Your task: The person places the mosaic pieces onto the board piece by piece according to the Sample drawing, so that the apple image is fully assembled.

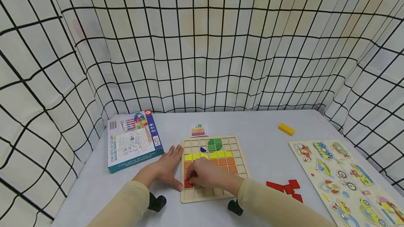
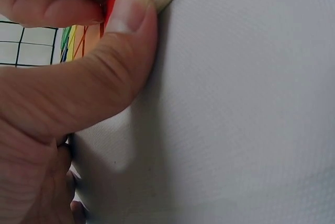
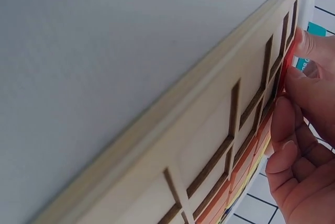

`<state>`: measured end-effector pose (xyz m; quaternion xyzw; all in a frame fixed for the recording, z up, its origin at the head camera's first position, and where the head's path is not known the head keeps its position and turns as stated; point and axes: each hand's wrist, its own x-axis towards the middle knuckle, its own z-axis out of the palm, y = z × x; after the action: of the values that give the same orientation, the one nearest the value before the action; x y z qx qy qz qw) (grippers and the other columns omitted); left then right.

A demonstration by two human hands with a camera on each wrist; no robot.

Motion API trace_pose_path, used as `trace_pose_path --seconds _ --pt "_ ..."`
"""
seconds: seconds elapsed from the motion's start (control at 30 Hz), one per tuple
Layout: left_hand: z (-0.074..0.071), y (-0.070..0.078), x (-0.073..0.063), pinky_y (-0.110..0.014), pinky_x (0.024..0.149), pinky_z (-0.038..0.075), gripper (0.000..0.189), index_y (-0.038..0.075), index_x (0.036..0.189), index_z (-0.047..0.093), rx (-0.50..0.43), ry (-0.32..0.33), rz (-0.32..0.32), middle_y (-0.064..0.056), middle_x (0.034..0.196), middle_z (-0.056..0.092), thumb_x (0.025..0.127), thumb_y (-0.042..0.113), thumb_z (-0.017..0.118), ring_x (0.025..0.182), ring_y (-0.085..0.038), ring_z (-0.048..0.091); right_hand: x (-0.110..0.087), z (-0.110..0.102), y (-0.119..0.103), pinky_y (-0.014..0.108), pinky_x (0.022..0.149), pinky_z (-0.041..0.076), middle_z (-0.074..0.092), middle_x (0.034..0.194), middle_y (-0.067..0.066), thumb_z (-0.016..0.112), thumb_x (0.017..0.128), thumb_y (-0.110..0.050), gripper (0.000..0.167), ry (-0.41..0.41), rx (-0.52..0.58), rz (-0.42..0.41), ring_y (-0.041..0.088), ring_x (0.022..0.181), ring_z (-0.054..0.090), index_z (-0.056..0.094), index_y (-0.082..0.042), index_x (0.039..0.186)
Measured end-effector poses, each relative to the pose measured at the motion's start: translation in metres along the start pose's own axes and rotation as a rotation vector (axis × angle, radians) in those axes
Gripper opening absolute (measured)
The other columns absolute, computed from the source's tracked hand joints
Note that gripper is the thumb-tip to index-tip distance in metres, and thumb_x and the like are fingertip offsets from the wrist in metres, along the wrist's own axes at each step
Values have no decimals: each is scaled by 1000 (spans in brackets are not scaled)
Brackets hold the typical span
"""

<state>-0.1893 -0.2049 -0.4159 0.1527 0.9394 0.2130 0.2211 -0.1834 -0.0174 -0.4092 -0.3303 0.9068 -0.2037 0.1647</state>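
Observation:
A wooden grid board (image 1: 208,195) lies on the white table, with green tiles (image 1: 215,144), yellow tiles (image 1: 221,154), orange tiles (image 1: 223,162) and a small dark blue piece (image 1: 203,149) in its cells. My left hand (image 1: 165,167) rests along the board's left edge, fingers extended, thumb at the lower left corner. Over that corner, my right hand (image 1: 206,172) has its fingers curled and pinches a red tile (image 1: 188,184) at its cell. In the right wrist view, the thumb and fingertips meet close at the red tile (image 3: 287,62). My right hand covers several middle cells.
Several loose red tiles (image 1: 284,187) lie right of the board, near a vehicle picture puzzle (image 1: 318,181). A yellow block (image 1: 286,129) sits farther back. Behind the board is a small pattern card (image 1: 199,130); a beaded-toy box (image 1: 135,143) lies at left. Black netting (image 1: 208,59) surrounds the table.

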Motion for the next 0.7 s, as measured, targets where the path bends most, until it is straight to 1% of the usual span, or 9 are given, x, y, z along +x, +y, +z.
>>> trace_pose_path --seconds 0.1,0.17,0.23,0.33,0.47,0.57,0.7 --pt "0 0 0 -64 127 8 128 -3 162 16 0 1 4 -22 172 8 68 38 94 159 -45 0 -1 -1 2 11 69 50 68 77 -12 78 91 -13 4 13 20 -9 1 70 55 79 -16 93" --pt "0 0 -1 -64 128 8 129 -3 162 16 -1 1 5 -22 172 8 68 38 94 159 -45 0 -2 -2 6 11 68 49 67 77 -12 77 92 -12 4 31 37 -29 1 71 54 79 -16 91" --pt "0 0 -1 -63 128 8 129 -3 162 16 -2 1 6 -22 172 8 69 38 94 159 -45 0 -4 -5 12 11 68 49 67 77 -11 76 92 -11 4 54 54 -54 1 71 54 78 -14 91" --pt "1 -1 0 -63 128 9 129 -3 162 15 -4 2 1 -22 172 8 69 39 94 159 -45 0 -10 -10 21 12 67 48 68 78 -10 75 92 -10 4 83 81 -69 2 71 53 78 -12 90" --pt "2 -2 1 -63 128 8 129 -2 162 15 -3 4 -2 -21 172 7 69 39 94 159 -44 -1 -22 -20 34 15 68 51 69 82 -9 76 92 -12 2 97 132 -17 4 75 56 78 -12 94" --pt "2 -2 1 -62 128 7 130 -2 162 14 -4 3 0 -21 172 7 68 38 94 159 -44 -1 -35 -30 46 18 71 53 71 87 -9 77 92 -12 4 117 160 19 6 79 59 78 -12 96" --pt "2 -1 1 -63 128 7 130 -3 162 15 0 4 3 -22 172 7 68 38 94 159 -45 -1 -57 -44 68 20 73 55 72 90 -6 76 92 -10 6 152 183 30 7 82 62 77 -10 98"
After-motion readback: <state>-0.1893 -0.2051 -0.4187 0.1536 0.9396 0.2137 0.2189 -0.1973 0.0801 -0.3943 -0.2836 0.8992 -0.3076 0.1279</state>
